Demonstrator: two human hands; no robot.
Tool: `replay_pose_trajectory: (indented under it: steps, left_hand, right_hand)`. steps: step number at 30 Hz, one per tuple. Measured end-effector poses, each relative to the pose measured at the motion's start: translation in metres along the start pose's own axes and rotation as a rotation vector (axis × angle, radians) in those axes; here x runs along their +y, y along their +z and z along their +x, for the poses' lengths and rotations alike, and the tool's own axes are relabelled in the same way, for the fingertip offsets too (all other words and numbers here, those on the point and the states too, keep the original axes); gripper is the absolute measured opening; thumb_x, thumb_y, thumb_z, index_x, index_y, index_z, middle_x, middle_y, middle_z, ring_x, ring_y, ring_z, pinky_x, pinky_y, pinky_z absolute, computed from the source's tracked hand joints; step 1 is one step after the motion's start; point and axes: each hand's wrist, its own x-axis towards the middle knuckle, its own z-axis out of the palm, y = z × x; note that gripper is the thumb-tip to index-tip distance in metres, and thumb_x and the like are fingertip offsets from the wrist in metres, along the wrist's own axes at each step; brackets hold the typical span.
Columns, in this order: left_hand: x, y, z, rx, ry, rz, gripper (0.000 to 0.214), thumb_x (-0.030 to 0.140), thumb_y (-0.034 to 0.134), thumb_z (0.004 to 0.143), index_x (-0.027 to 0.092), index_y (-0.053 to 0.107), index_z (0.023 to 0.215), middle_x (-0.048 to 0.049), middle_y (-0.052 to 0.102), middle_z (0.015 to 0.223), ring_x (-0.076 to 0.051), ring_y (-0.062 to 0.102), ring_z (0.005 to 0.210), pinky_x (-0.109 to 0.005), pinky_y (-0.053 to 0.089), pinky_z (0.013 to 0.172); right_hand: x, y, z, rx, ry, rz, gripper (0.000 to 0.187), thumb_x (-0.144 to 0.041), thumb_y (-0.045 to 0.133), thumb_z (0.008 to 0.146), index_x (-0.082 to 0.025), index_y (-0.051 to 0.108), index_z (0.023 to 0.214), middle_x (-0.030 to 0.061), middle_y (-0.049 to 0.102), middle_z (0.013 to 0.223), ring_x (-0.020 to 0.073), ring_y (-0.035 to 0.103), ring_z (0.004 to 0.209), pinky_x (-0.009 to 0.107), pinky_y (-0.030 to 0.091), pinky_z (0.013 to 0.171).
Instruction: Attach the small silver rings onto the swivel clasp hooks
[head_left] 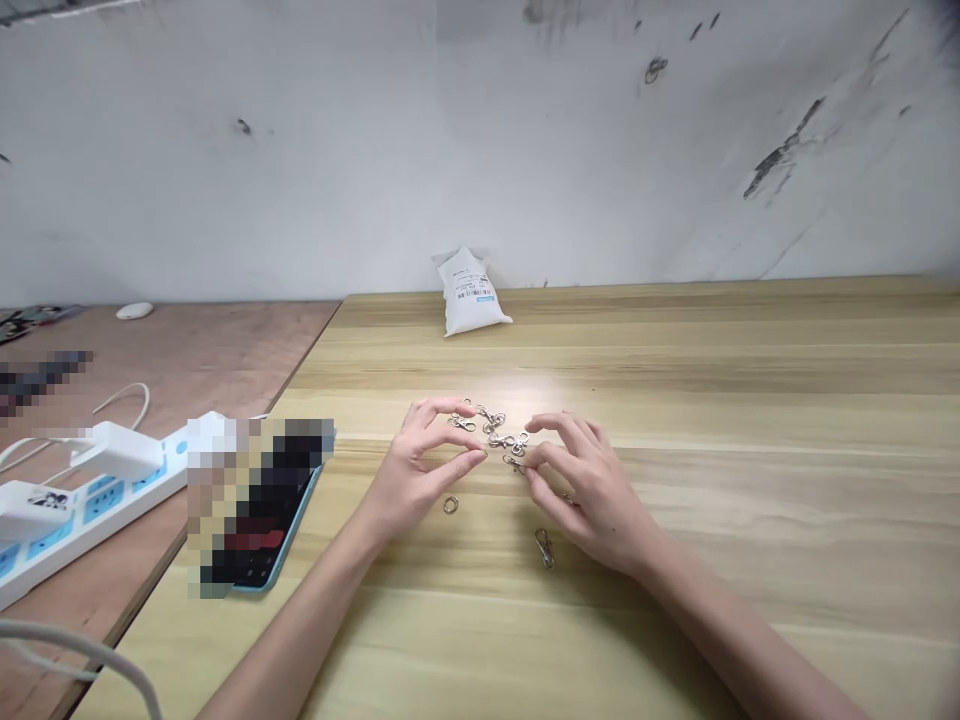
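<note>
My right hand [581,485] pinches a small silver swivel snap hook [514,463] between thumb and forefinger. My left hand [416,465] faces it, with thumb and forefinger tips brought together; whatever they may hold is too small to make out. Beyond the fingertips lies a loose cluster of silver snap hooks [500,440] and rings. A single split ring [451,505] rests below my left hand. Another snap hook [544,549] lies apart on the table, below my right hand. A bit of metal shows partly hidden under my right fingers.
A white labelled packet [472,300] stands near the wall on the wooden table [750,400]. To the left lies a phone [289,540], partly blurred out. A white power strip [105,505] with plugged-in chargers and cables occupies the adjoining brown surface [225,340].
</note>
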Motion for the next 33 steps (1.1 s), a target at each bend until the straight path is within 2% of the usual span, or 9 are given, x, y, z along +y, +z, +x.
replay_pose_trajectory:
  steps: [5, 8, 13, 20, 26, 33]
  left_hand:
    - [-0.002, 0.004, 0.000, -0.047, -0.124, -0.085, 0.013, 0.029, 0.062, 0.090, 0.024, 0.074, 0.092, -0.0052, 0.068, 0.096, -0.021, 0.063, 0.097, -0.044, 0.049, 0.092]
    - [-0.002, 0.006, 0.000, -0.070, -0.148, -0.136, 0.014, 0.031, 0.061, 0.090, 0.022, 0.073, 0.090, -0.0050, 0.072, 0.092, -0.020, 0.066, 0.091, -0.042, 0.052, 0.087]
    - [-0.003, 0.009, 0.000, -0.051, -0.126, -0.106, 0.008, 0.029, 0.067, 0.085, 0.022, 0.072, 0.085, -0.0036, 0.073, 0.091, -0.020, 0.066, 0.093, -0.046, 0.047, 0.097]
    - [-0.001, 0.009, -0.001, -0.092, -0.058, -0.018, 0.006, 0.028, 0.068, 0.085, 0.023, 0.070, 0.084, -0.0012, 0.073, 0.089, -0.020, 0.064, 0.094, -0.047, 0.040, 0.103]
    - [0.000, 0.008, -0.001, -0.089, -0.050, 0.001, 0.005, 0.025, 0.066, 0.086, 0.024, 0.071, 0.087, -0.0011, 0.074, 0.089, -0.020, 0.064, 0.095, -0.046, 0.041, 0.101]
    - [0.000, 0.008, 0.000, -0.085, -0.072, 0.029, 0.010, 0.026, 0.060, 0.091, 0.023, 0.069, 0.088, -0.0025, 0.070, 0.101, -0.020, 0.061, 0.101, -0.044, 0.039, 0.101]
  right_hand:
    - [-0.001, 0.003, -0.001, 0.027, 0.019, 0.016, 0.010, -0.016, 0.050, 0.089, -0.022, 0.057, 0.087, 0.0100, 0.058, 0.112, 0.0243, 0.056, 0.105, 0.045, 0.040, 0.092]
    - [-0.002, 0.005, -0.001, 0.028, 0.018, 0.011, 0.010, -0.017, 0.050, 0.090, -0.022, 0.057, 0.086, 0.0093, 0.059, 0.111, 0.0237, 0.057, 0.103, 0.043, 0.042, 0.090]
    - [-0.004, 0.008, -0.001, 0.039, 0.007, 0.032, 0.010, -0.016, 0.049, 0.089, -0.022, 0.057, 0.086, 0.0088, 0.060, 0.109, 0.0233, 0.057, 0.101, 0.043, 0.042, 0.090]
    - [-0.001, 0.008, -0.001, 0.042, 0.023, 0.053, 0.010, -0.017, 0.049, 0.090, -0.022, 0.057, 0.087, 0.0091, 0.059, 0.108, 0.0233, 0.056, 0.102, 0.044, 0.040, 0.092]
    - [-0.001, 0.010, -0.001, 0.062, 0.010, 0.023, 0.009, -0.017, 0.051, 0.090, -0.022, 0.058, 0.086, 0.0085, 0.060, 0.107, 0.0228, 0.057, 0.100, 0.044, 0.041, 0.092]
    - [0.002, 0.011, -0.002, 0.147, 0.006, 0.029, 0.010, -0.019, 0.054, 0.091, -0.022, 0.061, 0.085, 0.0076, 0.061, 0.107, 0.0228, 0.056, 0.102, 0.043, 0.040, 0.092]
